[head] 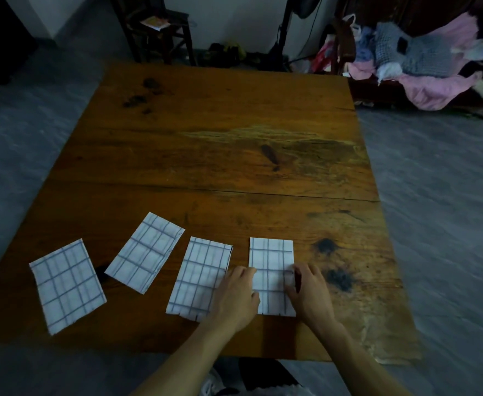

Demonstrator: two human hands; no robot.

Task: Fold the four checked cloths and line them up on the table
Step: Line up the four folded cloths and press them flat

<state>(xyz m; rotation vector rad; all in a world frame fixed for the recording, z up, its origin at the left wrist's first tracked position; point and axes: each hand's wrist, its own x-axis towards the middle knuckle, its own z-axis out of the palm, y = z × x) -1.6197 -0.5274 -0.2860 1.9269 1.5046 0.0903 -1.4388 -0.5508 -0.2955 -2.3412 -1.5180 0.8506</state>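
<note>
As far as I can tell from where I'm standing, this job is pretty much wrapped up. All four checked cloths are already folded into small rectangles and laid along the near edge of the wooden table [220,138].

Going left to right: the first cloth [67,285] sits way out at about 8 o'clock on the tabletop, tilted a bit with its top leaning toward 11. The second cloth [145,252] is just beside it, set a little further back and slanted the other way, top pointing to roughly 1 o'clock. The third cloth [198,277] leans the same way but less, and its right edge is partly under the person's left hand [236,295]. The fourth cloth [271,274], around 6 o'clock on the table, is the only one sitting square.

Both hands are on that fourth one. The left hand lies loosely curled on its left edge, fingers resting flat-ish, not pinching anything that I can see. The right hand [308,292] has its fingertips on the right edge of the same cloth; whether it's pinching the edge or just pressing, I can't tell.

So the folding looks done. What's left, I'd say, is neatening: the row is ragged, with the three left cloths all skewed and unevenly spaced.
</note>
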